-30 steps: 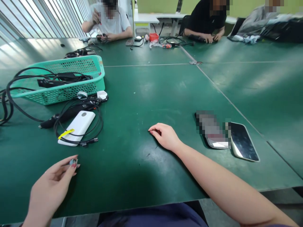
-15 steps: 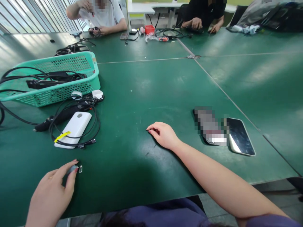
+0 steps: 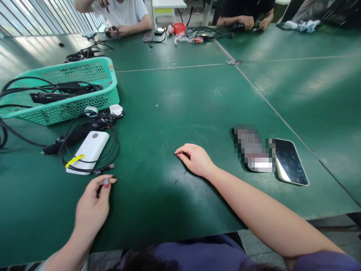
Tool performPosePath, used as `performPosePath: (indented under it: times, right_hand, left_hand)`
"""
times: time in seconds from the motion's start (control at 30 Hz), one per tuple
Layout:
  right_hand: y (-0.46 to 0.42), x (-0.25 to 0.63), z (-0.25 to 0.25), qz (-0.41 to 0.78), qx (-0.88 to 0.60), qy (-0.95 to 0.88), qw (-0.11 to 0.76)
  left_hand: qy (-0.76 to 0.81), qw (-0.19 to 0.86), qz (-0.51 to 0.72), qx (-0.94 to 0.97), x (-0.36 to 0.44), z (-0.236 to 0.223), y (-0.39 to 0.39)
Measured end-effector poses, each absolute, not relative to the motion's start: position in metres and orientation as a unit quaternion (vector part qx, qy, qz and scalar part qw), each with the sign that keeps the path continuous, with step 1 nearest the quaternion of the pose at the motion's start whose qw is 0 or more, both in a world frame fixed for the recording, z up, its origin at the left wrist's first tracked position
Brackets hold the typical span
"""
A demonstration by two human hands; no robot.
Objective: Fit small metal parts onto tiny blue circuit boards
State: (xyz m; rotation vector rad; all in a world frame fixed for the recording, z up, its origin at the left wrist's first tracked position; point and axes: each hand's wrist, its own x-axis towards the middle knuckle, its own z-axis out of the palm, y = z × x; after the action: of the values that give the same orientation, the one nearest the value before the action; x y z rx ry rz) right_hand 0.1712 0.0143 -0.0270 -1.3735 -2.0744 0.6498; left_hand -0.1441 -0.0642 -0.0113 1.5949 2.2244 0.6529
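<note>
My left hand point(image 3: 94, 201) is closed in a pinch just below the white power bank. Between its thumb and index finger a bit of a small light-blue USB stick point(image 3: 106, 181) shows; the rest is hidden by the fingers. The white power bank point(image 3: 91, 148) lies with a looped black cable point(image 3: 116, 131) and a yellow tag point(image 3: 75, 161) across it. My right hand point(image 3: 194, 160) rests on the green table, fingers curled together with nothing visible in them. To its right lie a dark, blurred-out slab point(image 3: 249, 146) and a phone point(image 3: 291, 160).
At the left stands a turquoise basket point(image 3: 113, 84) holding black cables and adapters. A black cable bundle point(image 3: 84, 131) lies in front of it. Across the table sit two people, with a red box point(image 3: 179, 28) and cables point(image 3: 208, 34) between them. The table's front edge runs close to me.
My left hand has moved up and to the right with the USB stick, whose metal end no longer shows. My right hand stays in place. The view has tilted slightly down.
</note>
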Motion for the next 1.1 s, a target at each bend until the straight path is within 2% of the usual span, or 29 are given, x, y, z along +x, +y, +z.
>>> performPosePath:
  times: [0.17, 0.23, 0.33, 0.47, 0.7, 1.1]
  right_hand:
    - [0.015, 0.172, -0.027, 0.241, -0.509, -0.78, 0.274]
    - [0.015, 0.172, -0.027, 0.242, -0.512, -0.779, 0.271]
    - [0.015, 0.172, -0.026, 0.251, -0.515, -0.773, 0.273]
    - [0.015, 0.172, -0.025, 0.266, -0.523, -0.759, 0.281]
    - [0.015, 0.171, -0.023, 0.259, -0.533, -0.761, 0.264]
    - [0.011, 0.169, -0.022, 0.242, -0.501, -0.798, 0.229]
  left_hand:
    - [0.616, 0.358, 0.36, 0.601, -0.06, -0.007, -0.02]
    - [0.552, 0.469, 0.408, 0.556, -0.03, -0.009, -0.003]
    - [0.468, 0.551, 0.504, 0.473, -0.006, -0.013, 0.013]
    - [0.43, 0.584, 0.544, 0.422, -0.005, -0.02, 0.016]
    - [0.421, 0.64, 0.512, 0.389, -0.009, -0.02, 0.015]
    - [0.474, 0.648, 0.455, 0.386, -0.01, -0.018, 0.016]
